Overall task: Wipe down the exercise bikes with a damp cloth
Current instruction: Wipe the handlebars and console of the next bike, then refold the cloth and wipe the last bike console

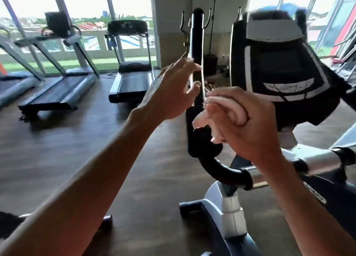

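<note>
An exercise bike (277,78) with a black-and-white console stands right in front of me, its black handlebar (200,136) curving up on the left. My right hand (244,124) grips a bunched pale pink cloth (221,105) just beside the handlebar, below the console. My left hand (173,89) is raised at the upright black grip (197,35), fingers loosely spread, and a thin pale thread runs between its forefinger and thumb. Whether the fingers pinch that thread is unclear in the blur.
Three treadmills (133,78) line the windows at the back left. Dark wood floor (77,140) spreads between them and me. The bike's white frame and silver bar (316,161) run low on the right. More gym equipment (344,61) stands far right.
</note>
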The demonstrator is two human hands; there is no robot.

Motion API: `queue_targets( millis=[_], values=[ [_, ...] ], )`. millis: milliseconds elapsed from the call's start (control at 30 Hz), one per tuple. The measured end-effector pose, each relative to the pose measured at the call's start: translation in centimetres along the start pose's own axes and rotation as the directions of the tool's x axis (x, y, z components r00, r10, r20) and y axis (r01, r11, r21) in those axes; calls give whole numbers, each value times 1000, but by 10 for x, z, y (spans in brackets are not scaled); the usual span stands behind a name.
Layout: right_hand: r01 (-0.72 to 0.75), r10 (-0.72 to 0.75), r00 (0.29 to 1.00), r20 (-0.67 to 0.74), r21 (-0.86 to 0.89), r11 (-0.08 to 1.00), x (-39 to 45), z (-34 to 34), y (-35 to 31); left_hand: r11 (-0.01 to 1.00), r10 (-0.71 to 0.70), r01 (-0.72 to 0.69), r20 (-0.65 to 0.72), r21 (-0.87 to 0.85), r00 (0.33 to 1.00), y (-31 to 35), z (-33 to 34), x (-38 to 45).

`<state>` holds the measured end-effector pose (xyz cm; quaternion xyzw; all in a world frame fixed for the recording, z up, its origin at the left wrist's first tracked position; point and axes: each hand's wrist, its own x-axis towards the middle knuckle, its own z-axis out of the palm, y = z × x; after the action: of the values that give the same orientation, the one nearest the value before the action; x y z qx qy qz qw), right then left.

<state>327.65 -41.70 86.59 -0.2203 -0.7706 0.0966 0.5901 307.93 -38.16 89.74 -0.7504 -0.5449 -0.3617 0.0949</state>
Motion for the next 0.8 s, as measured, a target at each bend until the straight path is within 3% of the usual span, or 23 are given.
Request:
queue_targets(
  millis=[233, 433, 567, 800],
  values=[
    [-87, 85, 991, 106, 14, 996, 48, 159, -61, 951, -296, 282, 109, 130, 949, -132, -88, -80],
    [-229, 219, 953, 210, 22, 973, 66, 260, -39, 856, -499, 461, 140, 235, 855, -233, -103, -109],
    [-278, 278, 922, 271, -41, 960, 79, 310, 4, 861, -509, 479, 259, 171, 821, -287, -85, -93],
    [-261, 302, 918, 257, -181, 948, 122, 390, 104, 878, -468, 473, 352, 80, 810, -378, -30, -17]
  ],
)
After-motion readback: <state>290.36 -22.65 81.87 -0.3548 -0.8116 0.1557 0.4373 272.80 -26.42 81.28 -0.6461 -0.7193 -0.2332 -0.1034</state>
